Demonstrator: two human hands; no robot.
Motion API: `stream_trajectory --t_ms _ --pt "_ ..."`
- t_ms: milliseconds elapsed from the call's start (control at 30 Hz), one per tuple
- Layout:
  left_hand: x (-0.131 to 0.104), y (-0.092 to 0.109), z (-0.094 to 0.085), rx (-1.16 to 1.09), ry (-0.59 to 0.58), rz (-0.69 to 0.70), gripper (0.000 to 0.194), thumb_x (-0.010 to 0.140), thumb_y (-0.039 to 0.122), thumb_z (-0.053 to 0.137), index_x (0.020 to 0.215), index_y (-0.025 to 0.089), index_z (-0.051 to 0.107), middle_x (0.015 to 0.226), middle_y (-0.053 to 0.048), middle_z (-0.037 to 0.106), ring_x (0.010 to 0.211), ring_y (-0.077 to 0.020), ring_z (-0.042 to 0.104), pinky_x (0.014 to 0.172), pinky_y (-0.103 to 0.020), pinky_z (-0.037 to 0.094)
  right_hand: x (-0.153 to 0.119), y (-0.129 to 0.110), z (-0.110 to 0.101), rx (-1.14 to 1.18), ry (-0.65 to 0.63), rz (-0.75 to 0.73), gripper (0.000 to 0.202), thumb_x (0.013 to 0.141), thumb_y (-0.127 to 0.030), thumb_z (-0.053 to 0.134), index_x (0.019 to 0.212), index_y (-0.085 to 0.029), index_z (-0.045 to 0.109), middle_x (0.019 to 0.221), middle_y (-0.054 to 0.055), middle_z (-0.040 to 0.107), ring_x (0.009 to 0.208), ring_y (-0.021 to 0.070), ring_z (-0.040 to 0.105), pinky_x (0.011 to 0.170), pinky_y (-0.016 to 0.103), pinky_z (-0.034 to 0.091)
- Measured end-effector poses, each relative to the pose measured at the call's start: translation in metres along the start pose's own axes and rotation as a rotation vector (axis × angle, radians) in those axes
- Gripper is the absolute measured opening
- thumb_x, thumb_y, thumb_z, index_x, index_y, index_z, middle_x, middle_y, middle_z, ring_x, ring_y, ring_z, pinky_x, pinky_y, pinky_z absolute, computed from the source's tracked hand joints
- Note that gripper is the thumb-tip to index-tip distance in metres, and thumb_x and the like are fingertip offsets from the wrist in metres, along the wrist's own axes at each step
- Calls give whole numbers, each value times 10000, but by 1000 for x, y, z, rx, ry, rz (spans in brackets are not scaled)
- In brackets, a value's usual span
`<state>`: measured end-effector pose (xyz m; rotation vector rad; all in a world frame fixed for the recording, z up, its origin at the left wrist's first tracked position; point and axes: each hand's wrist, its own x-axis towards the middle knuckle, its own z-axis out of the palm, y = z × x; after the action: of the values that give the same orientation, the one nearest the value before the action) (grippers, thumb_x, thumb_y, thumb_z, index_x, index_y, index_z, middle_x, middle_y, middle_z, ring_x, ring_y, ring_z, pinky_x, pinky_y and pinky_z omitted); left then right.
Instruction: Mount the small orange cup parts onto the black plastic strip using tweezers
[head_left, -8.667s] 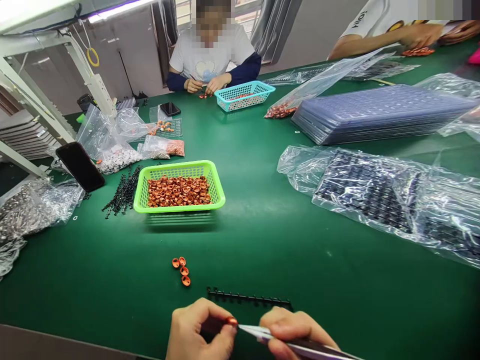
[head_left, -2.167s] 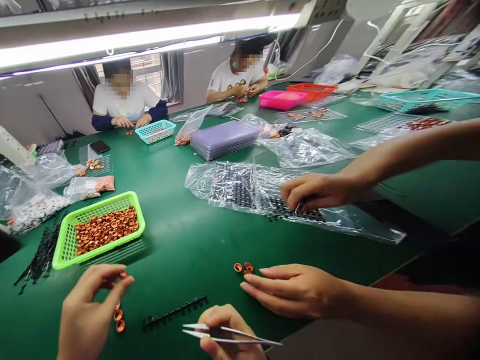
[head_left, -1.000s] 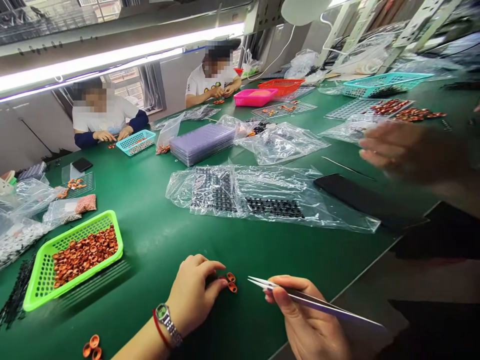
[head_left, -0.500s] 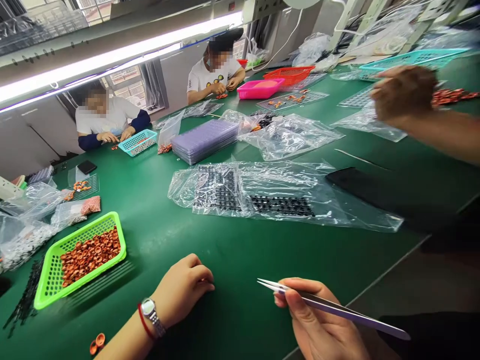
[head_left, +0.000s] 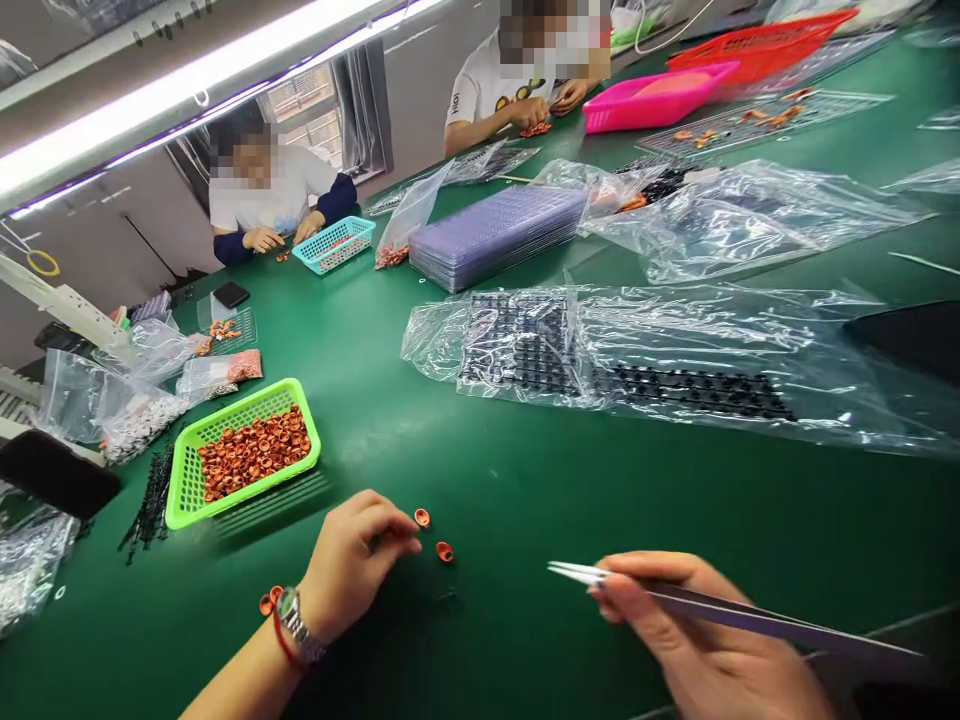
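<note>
My left hand [head_left: 352, 560] rests on the green table with fingers curled, fingertips beside two small orange rings [head_left: 433, 534]; whether it pinches anything is unclear. A watch and a red band sit on that wrist, and more orange rings [head_left: 266, 602] lie just behind it. My right hand [head_left: 697, 645] holds silver tweezers [head_left: 585, 574], tips pointing left, above the table to the right of the rings. A green basket [head_left: 241, 451] full of orange rings stands to the upper left.
Black pin strips [head_left: 150, 497] lie left of the basket. A clear bag of black parts [head_left: 630, 360] spreads across the middle right. Stacked purple trays [head_left: 495, 232], a teal basket [head_left: 334, 243] and a pink tray [head_left: 652, 95] stand farther back. Two people sit working at the far side.
The view has swung left and down. My left hand slid slightly, uncovering two orange rings by its fingertips. The other person's arm at the right has left the view.
</note>
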<state>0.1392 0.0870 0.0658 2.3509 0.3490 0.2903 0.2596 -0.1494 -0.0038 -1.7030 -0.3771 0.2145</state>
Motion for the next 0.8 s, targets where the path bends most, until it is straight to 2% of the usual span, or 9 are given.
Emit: stream_trajectory --t_ms 67,167,233,333,400,567,633,700,800 --pt "-20 4 2 -26 -23 90 61 903 147 728 855 183 741 842 -30 711 732 -154 666 692 -236 535 -6 -14 16 -13 -162 -29 278 891 -538 682 850 -263 668 669 -23 655 520 148 619 447 199 506" --pt "-45 4 12 -12 -66 291 158 997 239 618 864 203 697 956 -35 760 890 -176 700 828 -267 551 -15 -25 39 -42 -236 -95 258 943 -483 629 810 -263 632 659 -48 594 521 131 570 491 203 486" --pt "-52 0 19 24 -65 358 193 1022 261 572 859 212 664 1040 -25 776 1008 -192 700 906 -288 548 -17 -26 49 -80 -268 -158 227 967 -420 607 805 -261 616 645 -57 579 501 122 556 480 202 469" --pt "-51 -4 27 42 -42 367 193 1026 275 561 857 217 635 1049 -14 785 1016 -195 714 901 -290 571 -17 -25 51 -105 -247 -235 176 969 -366 608 825 -264 614 645 -60 589 482 114 562 456 184 471" --pt "-47 -2 24 32 -35 374 202 1030 279 548 856 219 630 1046 -19 789 995 -190 728 886 -284 587 -15 -25 49 -91 -221 -246 170 967 -368 613 831 -267 622 661 -53 607 503 118 592 472 171 502" --pt "-50 13 -16 114 20 318 193 1038 222 514 875 222 618 1024 -53 785 953 -192 731 851 -282 600 -15 -25 44 -96 -318 -218 158 974 -411 611 914 -272 652 777 -1 702 653 169 710 552 184 581" --pt "-65 12 -32 170 46 228 181 1039 199 494 894 223 600 963 -57 772 878 -185 721 792 -283 599 -17 -25 47 -86 -405 -205 110 979 -387 614 968 -282 647 840 6 722 722 179 734 571 183 588" --pt "-87 6 -36 247 65 170 203 1047 200 456 894 222 587 968 -65 766 872 -190 718 791 -301 599 -20 -27 53 -47 -469 -213 78 981 -364 619 965 -292 643 845 -5 718 722 169 727 585 179 584" --pt "-124 -9 -16 345 118 203 300 1069 233 374 864 213 592 1006 -77 783 936 -197 739 854 -311 612 -26 -33 66 19 -519 -235 82 978 -360 630 932 -295 651 819 -15 712 700 158 715 627 185 588"
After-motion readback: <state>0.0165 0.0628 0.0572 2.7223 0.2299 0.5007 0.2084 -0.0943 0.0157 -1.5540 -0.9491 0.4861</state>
